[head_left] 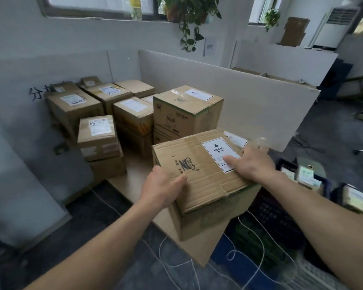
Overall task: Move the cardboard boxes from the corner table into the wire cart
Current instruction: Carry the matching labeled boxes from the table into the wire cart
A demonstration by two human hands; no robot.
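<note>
Left hand [162, 186], right hand [255, 162] gripping box [199, 174], apparently tilted

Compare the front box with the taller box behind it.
The front box is tilted, creased, gripped by the left hand and right hand; the taller box stands level, smoother, untouched. The front box's label reads HEAVY; the taller box's is unreadable. Both are brown cardboard.

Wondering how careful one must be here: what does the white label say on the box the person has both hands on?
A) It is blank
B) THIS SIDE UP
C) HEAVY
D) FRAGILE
C: the white label on top of the box reads HEAVY, just by the thumb of the right hand.
</note>
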